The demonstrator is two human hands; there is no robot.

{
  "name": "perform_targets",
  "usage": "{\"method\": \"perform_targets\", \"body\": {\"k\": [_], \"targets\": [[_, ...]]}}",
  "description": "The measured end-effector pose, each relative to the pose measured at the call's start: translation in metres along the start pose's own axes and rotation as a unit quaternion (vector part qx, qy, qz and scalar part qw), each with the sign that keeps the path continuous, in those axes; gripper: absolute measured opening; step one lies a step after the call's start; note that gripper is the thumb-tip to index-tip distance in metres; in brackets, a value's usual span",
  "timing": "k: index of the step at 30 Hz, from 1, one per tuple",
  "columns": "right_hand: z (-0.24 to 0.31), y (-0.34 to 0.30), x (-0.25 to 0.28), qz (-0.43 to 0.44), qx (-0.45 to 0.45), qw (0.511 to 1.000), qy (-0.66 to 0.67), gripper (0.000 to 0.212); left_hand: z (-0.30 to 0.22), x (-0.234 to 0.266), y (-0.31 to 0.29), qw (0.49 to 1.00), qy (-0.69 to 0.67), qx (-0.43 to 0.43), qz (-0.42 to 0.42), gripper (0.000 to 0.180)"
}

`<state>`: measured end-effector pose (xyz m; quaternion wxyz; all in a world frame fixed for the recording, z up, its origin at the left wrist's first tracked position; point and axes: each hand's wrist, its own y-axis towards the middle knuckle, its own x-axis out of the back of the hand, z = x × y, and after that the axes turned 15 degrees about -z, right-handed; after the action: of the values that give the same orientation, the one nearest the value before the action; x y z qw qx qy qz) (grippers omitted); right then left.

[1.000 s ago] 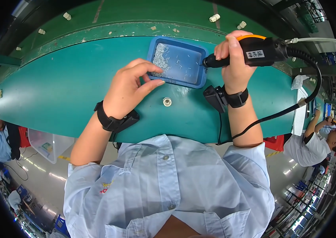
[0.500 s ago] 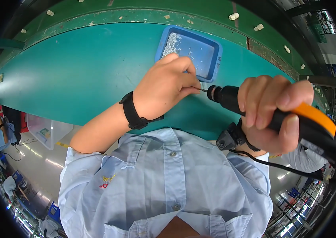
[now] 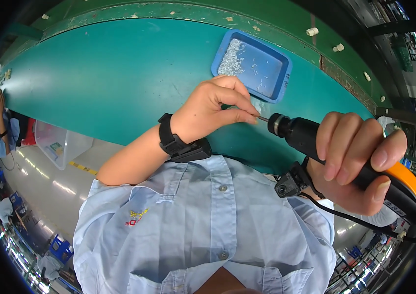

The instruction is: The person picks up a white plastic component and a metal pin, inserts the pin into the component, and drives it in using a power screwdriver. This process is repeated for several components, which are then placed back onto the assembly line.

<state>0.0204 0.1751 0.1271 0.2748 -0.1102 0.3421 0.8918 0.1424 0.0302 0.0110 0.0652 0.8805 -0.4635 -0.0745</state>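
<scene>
My right hand [image 3: 352, 161] is wrapped round a black electric screwdriver [image 3: 302, 134] with an orange grip panel, held off the table and pointing left. Its thin bit [image 3: 263, 118] ends at the fingertips of my left hand [image 3: 222, 105]. Thumb and forefinger of that hand are pinched together at the bit's tip; anything small between them is hidden. Just beyond the left fingers lies a blue plastic tray [image 3: 282, 93]. Thin silver pieces [image 3: 231, 56], like small screws or pins, are heaped at its left end, with several scattered across the rest.
A green mat [image 3: 110, 83] covers the workbench, bounded at the back by a green ledge with white knobs [image 3: 312, 32]. The screwdriver's black cable [image 3: 345, 215] runs past my right wrist. At far left, a co-worker's arm [image 3: 2, 120] reaches over the bench near a clear bin [image 3: 58, 142].
The whole view has shifted, so tray and hands appear further right. My left hand has turned slightly, showing a gap behind its pinched fingertips. The bit still meets those fingertips.
</scene>
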Motion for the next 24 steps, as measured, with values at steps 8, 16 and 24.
{"method": "perform_targets", "body": {"k": [8, 16, 24], "targets": [[0.0, -0.009, -0.004, -0.083, 0.021, 0.996, 0.035, 0.017, 0.017, -0.01, 0.002, 0.99, -0.077, -0.117, 0.003, 0.014], [-0.005, 0.001, -0.018, -0.019, 0.019, 1.0, -0.003, 0.021, 0.018, -0.008, -0.003, 0.992, -0.009, -0.108, -0.067, 0.016], [0.002, 0.003, -0.027, -0.018, 0.009, 0.999, -0.028, 0.02, 0.015, -0.018, -0.007, 0.976, 0.032, -0.183, -0.114, 0.019]]}}
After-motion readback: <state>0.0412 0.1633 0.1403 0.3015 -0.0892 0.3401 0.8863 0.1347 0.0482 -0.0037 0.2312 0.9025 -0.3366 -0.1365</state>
